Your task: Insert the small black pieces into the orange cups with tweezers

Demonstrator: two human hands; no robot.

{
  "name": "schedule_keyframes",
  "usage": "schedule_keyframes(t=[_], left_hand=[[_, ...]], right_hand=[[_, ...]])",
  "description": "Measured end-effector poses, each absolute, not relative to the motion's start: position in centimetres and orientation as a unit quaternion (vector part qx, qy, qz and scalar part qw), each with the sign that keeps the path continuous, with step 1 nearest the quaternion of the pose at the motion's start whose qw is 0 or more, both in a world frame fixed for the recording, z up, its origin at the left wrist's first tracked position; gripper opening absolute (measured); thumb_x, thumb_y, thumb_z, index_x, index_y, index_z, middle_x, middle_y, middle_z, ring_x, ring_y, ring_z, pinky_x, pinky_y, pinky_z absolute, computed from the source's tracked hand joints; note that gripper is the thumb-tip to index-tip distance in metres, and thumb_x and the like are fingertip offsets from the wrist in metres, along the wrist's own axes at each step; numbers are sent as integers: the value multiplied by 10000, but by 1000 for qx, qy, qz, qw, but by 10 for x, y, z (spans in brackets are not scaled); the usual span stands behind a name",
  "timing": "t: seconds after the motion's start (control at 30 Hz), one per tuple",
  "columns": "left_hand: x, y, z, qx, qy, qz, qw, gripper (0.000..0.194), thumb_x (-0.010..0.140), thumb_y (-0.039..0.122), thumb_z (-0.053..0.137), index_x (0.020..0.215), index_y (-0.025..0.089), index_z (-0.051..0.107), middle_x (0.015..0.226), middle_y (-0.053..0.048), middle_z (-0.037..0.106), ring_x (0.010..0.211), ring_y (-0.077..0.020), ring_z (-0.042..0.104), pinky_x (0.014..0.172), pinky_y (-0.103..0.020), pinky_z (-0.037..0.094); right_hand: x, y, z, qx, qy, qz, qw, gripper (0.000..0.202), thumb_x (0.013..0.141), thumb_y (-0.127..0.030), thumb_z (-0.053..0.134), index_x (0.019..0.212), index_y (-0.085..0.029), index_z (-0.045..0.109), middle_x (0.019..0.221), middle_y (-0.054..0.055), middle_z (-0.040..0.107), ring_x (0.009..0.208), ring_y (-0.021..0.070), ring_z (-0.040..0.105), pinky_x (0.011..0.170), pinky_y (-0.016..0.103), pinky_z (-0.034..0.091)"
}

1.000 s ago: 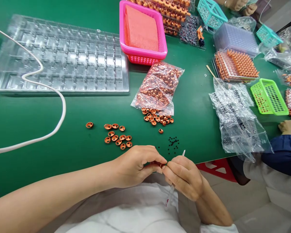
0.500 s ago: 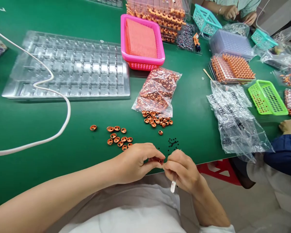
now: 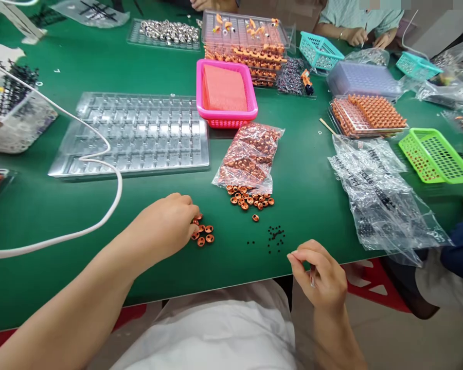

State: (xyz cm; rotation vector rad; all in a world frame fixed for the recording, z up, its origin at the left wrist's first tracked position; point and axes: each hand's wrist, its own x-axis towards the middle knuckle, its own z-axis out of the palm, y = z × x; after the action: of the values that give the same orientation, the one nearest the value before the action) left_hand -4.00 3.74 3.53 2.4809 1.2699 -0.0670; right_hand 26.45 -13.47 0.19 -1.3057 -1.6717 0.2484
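My left hand point(image 3: 167, 223) is over the left side of a group of small copper-coloured cups point(image 3: 209, 238) on the green table. Its fingers are bent together at the cups, and what they hold, if anything, is hidden. My right hand point(image 3: 319, 270) is at the table's front edge, thumb and forefinger pinched, with a thin pale tool point(image 3: 312, 277) in its grip. Between the hands lie tiny black beads point(image 3: 277, 234). More copper cups point(image 3: 245, 200) spill from a clear plastic bag point(image 3: 249, 156) farther back.
A clear compartment tray point(image 3: 139, 133) lies at the left, crossed by a white cable point(image 3: 118, 190). Behind the bag stands a pink basket point(image 3: 250, 100). Plastic bags point(image 3: 378, 195) and a green basket point(image 3: 428, 154) are at the right. Another person's hands point(image 3: 357, 37) are at the back.
My hands have parted: the left has gone left to the cups, the right slightly right. The reddish piece between my fingertips is no longer visible. The view has shifted, showing more of the table's far left.
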Motion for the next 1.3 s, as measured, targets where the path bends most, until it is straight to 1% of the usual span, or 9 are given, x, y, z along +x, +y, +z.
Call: schedule_keyframes(t=[0.1,0.23,0.33,0.53,0.77,0.87,1.0,1.23,1.3], left_hand=[[-35,43,47,858,478,-113,150,85,855,232,699,778,200,713,822,-100,708,851,-334,682,626,-356,478],[-6,33,63,882,450,-65,122,147,936,252,686,1038,151,715,975,-118,729,990,-343,675,773,-409,534],[28,20,60,925,346,-42,152,111,986,154,619,1052,145,708,1049,-121,717,1003,-292,669,856,-400,546],[73,25,29,945,275,-36,172,193,982,67,522,991,122,707,998,-125,681,889,-254,674,731,-337,548],[74,33,21,948,264,-24,176,214,981,102,510,916,131,711,934,-120,672,845,-235,677,725,-315,553],[68,26,23,948,269,-14,168,182,999,155,516,956,136,693,937,-117,697,852,-241,688,720,-318,552],[51,11,23,940,275,62,191,146,991,175,529,960,157,670,860,-77,737,810,-226,713,696,-301,548],[29,-8,14,856,321,174,365,241,987,304,534,1122,179,690,906,-44,796,769,-174,749,754,-273,604],[28,-7,11,836,329,174,403,274,986,326,541,1149,173,699,915,-46,800,772,-171,750,770,-271,613]], right_hand=[[268,-138,1,-537,-676,105,494,344,844,38,692,1059,-227,654,793,6,639,675,144,604,577,289,526],[267,-140,1,-551,-660,102,501,305,848,22,698,1027,-222,662,771,1,639,657,141,597,564,281,519],[263,-138,2,-551,-651,112,510,271,872,-15,690,1029,-235,664,784,5,659,670,151,619,577,291,534],[261,-142,3,-550,-640,151,515,229,961,-104,608,1137,-226,689,923,58,702,818,194,677,664,332,574],[269,-145,-7,-558,-538,188,603,435,1101,-441,337,1118,-249,727,1203,123,645,1128,264,642,872,473,598],[269,-139,-14,-558,-499,207,630,481,1099,-506,306,1142,-264,720,1075,92,614,955,219,649,737,399,599],[264,-137,-22,-520,-431,272,686,442,1106,-467,321,1147,-245,701,951,41,597,674,139,647,581,322,586],[258,-145,-27,-578,-391,329,636,79,977,-266,681,1001,-196,709,994,30,652,760,141,753,719,319,692],[261,-149,-26,-602,-388,315,622,107,940,-231,728,1041,-202,707,991,26,688,747,144,763,721,312,696]])
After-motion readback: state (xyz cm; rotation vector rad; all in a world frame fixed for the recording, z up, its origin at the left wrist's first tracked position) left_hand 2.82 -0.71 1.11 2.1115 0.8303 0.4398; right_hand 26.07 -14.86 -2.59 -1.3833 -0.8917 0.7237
